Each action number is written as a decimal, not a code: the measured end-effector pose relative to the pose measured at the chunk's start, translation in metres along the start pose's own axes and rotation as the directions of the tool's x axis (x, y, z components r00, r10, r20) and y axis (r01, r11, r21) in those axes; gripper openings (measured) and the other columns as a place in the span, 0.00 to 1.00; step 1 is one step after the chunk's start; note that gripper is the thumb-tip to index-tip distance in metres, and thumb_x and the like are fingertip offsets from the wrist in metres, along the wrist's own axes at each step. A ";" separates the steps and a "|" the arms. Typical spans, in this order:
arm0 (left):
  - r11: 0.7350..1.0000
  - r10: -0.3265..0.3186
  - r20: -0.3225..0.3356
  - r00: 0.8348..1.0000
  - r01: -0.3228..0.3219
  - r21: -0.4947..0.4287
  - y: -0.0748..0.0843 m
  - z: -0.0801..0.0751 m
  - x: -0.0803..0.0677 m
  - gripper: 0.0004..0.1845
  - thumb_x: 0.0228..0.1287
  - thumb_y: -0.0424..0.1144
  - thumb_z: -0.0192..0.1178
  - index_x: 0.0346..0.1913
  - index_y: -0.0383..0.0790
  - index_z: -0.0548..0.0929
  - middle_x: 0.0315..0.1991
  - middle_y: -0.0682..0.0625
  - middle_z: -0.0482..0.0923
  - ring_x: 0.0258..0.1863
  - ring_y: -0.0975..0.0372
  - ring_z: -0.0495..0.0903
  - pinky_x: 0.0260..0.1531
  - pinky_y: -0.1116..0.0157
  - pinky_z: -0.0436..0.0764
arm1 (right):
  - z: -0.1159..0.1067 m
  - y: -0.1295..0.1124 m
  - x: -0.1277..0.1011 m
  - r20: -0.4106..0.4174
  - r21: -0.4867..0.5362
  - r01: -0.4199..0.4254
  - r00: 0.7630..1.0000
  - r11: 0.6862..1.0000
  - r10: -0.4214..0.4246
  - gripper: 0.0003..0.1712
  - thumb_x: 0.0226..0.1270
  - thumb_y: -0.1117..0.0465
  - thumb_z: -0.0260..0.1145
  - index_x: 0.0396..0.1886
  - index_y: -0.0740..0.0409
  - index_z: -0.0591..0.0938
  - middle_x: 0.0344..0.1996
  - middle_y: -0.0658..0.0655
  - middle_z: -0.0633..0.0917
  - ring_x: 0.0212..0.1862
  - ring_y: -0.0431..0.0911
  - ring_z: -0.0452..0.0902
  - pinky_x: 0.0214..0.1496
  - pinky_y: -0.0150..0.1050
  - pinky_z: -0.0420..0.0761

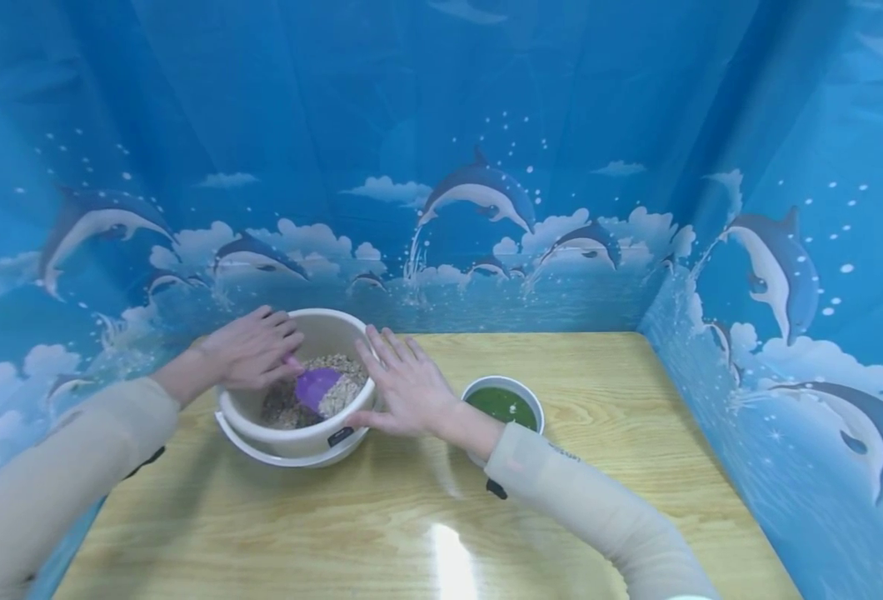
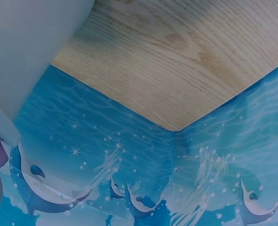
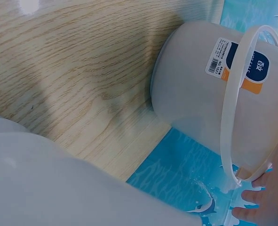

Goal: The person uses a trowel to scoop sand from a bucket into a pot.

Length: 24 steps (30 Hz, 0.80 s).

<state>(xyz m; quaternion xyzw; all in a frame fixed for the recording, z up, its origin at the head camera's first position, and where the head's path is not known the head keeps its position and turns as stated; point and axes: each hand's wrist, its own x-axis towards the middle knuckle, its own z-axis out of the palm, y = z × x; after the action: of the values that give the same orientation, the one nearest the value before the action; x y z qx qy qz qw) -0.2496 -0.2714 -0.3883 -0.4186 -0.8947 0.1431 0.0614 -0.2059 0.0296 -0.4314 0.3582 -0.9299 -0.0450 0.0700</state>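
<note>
2 hands at the cream plastic bucket (image 1: 302, 433) of grain.
Left hand (image 1: 250, 350) grips a purple scoop (image 1: 316, 387) inside it; right hand (image 1: 406, 385), fingers straight, presses its rim.

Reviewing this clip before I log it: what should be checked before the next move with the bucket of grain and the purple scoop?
1. Left hand grips the purple scoop: ok, fingers curl round its handle at the rim.
2. Right hand steadies the white bucket: ok, straight fingers rest against its side.
3. Scoop in the grain mix: ok, the blade lies on it.
4. Bucket handle out of the way: ok, it hangs down along the wall.
5. Small bowl of green liquid out of the way of the right forearm: not ok, it stands right beside the sleeve.
6. Bucket flat on the wooden table: cannot tell.
</note>
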 end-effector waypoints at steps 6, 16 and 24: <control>0.999 -0.029 0.006 1.000 0.029 -0.016 -0.001 -0.003 -0.003 0.17 0.78 0.58 0.55 0.41 0.49 0.77 0.35 0.51 0.76 0.41 0.55 0.74 0.47 0.53 0.74 | 0.000 0.001 0.000 0.001 0.003 0.001 1.000 1.000 -0.001 0.66 0.66 0.13 0.41 0.88 0.52 0.41 0.88 0.60 0.42 0.88 0.57 0.46 0.86 0.57 0.54; 0.999 -0.045 -0.050 0.998 0.044 -0.017 -0.004 -0.006 -0.011 0.16 0.77 0.56 0.57 0.42 0.45 0.79 0.41 0.46 0.81 0.43 0.54 0.75 0.46 0.54 0.74 | 0.004 0.002 0.000 -0.024 -0.002 0.005 1.000 1.000 -0.005 0.67 0.65 0.12 0.41 0.88 0.53 0.43 0.88 0.60 0.45 0.87 0.58 0.50 0.86 0.57 0.53; 0.999 -0.049 -0.088 0.995 0.047 -0.023 -0.007 -0.007 -0.017 0.15 0.75 0.55 0.59 0.40 0.46 0.78 0.38 0.48 0.80 0.42 0.54 0.75 0.46 0.54 0.74 | 0.002 0.001 0.001 -0.018 -0.009 0.006 1.000 1.000 -0.006 0.67 0.65 0.12 0.41 0.88 0.53 0.44 0.88 0.60 0.44 0.87 0.58 0.49 0.86 0.57 0.53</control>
<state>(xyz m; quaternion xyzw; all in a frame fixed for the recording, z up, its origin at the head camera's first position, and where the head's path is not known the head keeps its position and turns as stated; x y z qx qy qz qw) -0.2421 -0.2870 -0.3796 -0.4037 -0.9023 0.1135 0.1000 -0.2077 0.0300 -0.4331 0.3611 -0.9280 -0.0463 0.0797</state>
